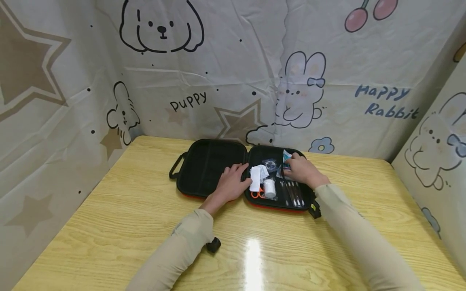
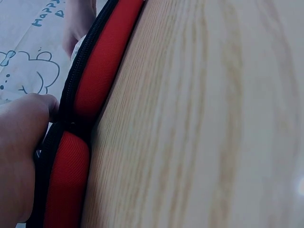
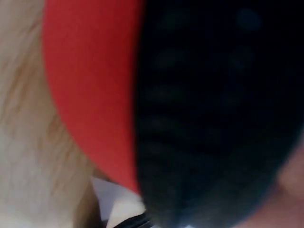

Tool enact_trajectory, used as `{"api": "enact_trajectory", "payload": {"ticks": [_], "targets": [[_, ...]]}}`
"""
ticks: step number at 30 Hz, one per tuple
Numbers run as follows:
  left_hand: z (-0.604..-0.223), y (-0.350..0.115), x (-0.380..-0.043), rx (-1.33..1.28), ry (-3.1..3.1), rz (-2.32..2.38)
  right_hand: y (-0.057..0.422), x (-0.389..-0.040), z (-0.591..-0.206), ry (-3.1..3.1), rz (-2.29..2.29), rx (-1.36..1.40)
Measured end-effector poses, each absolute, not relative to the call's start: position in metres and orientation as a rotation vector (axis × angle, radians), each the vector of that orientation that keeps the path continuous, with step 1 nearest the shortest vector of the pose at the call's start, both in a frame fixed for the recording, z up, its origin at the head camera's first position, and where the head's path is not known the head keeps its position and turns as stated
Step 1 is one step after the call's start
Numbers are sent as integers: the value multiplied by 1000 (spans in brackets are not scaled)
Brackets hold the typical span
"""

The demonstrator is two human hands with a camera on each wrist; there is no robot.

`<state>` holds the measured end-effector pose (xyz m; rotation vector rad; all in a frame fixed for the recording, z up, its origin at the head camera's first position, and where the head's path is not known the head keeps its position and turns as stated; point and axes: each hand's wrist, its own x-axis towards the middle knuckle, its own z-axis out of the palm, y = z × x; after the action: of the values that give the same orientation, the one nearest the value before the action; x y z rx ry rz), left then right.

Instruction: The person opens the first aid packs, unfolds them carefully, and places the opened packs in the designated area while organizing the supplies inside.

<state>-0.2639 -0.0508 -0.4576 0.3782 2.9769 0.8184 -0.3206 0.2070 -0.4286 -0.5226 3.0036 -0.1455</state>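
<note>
A zip case with a red shell and black lining (image 1: 193,169) lies unfolded flat on the table. My left hand (image 1: 231,182) rests at the case's middle fold, fingers extended over the lining; in the left wrist view its thumb side lies along the zip edge. Over the right half, my right hand (image 1: 305,169) pinches a blue-and-white packet (image 1: 287,156), its lower part hidden by the fingers. Beside it lie a clear bag (image 1: 270,165), a white flat piece (image 1: 255,178), orange-handled scissors (image 1: 255,195), a white roll (image 1: 269,188) and several wrapped cotton swabs (image 1: 296,194).
The wooden table (image 1: 127,226) extends around the case. A black carry handle (image 1: 174,166) sticks out on the left. A printed cloth (image 1: 233,52) hangs behind and at both sides. The red shell (image 3: 95,85) fills much of the blurred right wrist view.
</note>
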Motion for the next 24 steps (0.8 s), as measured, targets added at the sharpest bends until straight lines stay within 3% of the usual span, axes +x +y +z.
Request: {"api": "enact_trajectory", "payload": {"ticks": [9, 24], "targets": [[-457, -51, -263, 375, 2977, 815, 210, -322, -432, 2887, -181, -734], [-456, -51, -262, 381, 2963, 827, 215, -325, -436, 2849, -267, -735]]}}
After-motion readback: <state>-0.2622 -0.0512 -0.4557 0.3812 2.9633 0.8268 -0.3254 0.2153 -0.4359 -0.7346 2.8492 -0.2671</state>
